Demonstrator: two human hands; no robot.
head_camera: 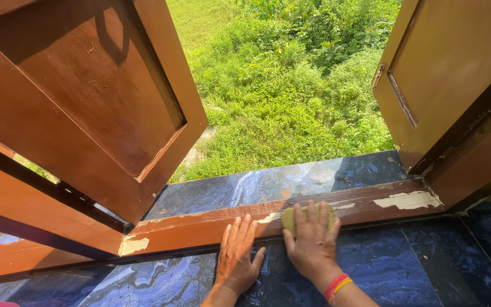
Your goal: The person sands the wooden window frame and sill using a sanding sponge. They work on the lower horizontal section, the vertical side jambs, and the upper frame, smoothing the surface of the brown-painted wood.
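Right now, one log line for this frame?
right hand: presses yellow pad on window frame rail | left hand: flat on rail | shutters open

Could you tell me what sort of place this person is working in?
Probably a room in a house, at an open window. Brown wooden shutters swing outward over green shrubs, the sill is blue marbled tile, and the right hand presses a yellowish pad on the peeling wooden frame.

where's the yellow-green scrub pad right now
In the head view, the round yellow-green scrub pad lies under the right hand's fingers, pressed on the brown wooden sill rail, right of the left hand.
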